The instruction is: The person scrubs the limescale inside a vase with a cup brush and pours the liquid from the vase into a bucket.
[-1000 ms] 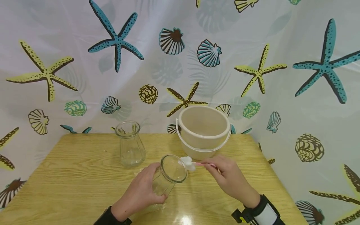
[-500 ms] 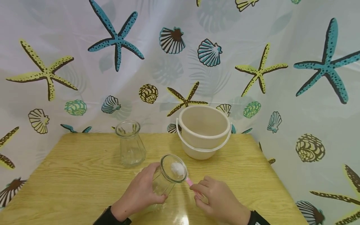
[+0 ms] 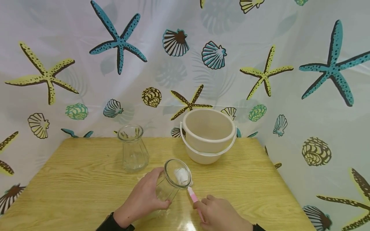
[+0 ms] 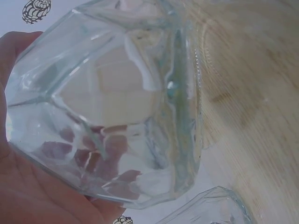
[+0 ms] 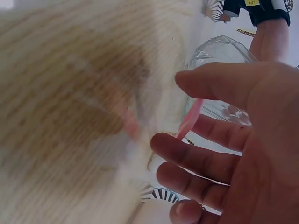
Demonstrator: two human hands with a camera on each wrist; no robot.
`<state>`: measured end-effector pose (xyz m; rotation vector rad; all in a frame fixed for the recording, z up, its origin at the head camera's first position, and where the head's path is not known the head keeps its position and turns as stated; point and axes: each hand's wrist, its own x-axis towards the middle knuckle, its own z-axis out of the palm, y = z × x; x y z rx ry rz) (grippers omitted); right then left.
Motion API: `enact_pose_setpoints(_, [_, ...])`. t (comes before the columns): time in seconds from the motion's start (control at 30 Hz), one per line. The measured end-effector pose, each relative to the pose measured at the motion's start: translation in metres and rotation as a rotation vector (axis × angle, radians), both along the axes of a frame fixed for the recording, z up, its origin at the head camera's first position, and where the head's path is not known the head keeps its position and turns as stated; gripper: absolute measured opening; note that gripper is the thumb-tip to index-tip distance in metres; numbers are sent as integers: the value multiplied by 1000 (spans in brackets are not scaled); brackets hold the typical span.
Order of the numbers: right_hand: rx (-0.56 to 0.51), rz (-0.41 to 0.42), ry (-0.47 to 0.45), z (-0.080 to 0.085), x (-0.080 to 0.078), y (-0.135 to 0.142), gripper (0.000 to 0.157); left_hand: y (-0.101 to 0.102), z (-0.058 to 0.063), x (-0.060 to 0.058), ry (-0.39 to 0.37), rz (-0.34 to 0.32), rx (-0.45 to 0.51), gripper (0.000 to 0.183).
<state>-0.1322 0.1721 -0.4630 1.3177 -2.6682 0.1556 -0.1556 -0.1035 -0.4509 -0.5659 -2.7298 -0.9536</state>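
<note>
My left hand (image 3: 143, 197) grips a clear glass jar (image 3: 168, 190) round its side, tilted with its mouth toward the right. In the left wrist view the jar's faceted base (image 4: 112, 102) fills the middle. My right hand (image 3: 222, 214) holds the pink handle of a sponge bottle brush (image 3: 193, 195) between thumb and fingers. The brush's white head shows at the jar's mouth, seen through the glass; how deep it sits I cannot tell. In the right wrist view part of the pink handle (image 5: 190, 119) appears between the thumb and fingers.
A second clear glass jar (image 3: 134, 155) stands upright at the back left of the wooden table (image 3: 83, 179). Behind the hands, a beige bucket (image 3: 206, 146) with its handle lowered stands at the back. A curtain (image 3: 185, 73) with starfish and shells hangs behind.
My right hand has swung down and toward me, bringing the brush's white head from beside the jar to its mouth. The left hand and its jar have stayed almost still.
</note>
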Motion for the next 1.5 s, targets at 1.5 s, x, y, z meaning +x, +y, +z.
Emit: enact_pose_setpoints(1.5, [-712, -194, -586, 21, -15, -80, 68, -1, 3, -2, -68, -47, 155, 83])
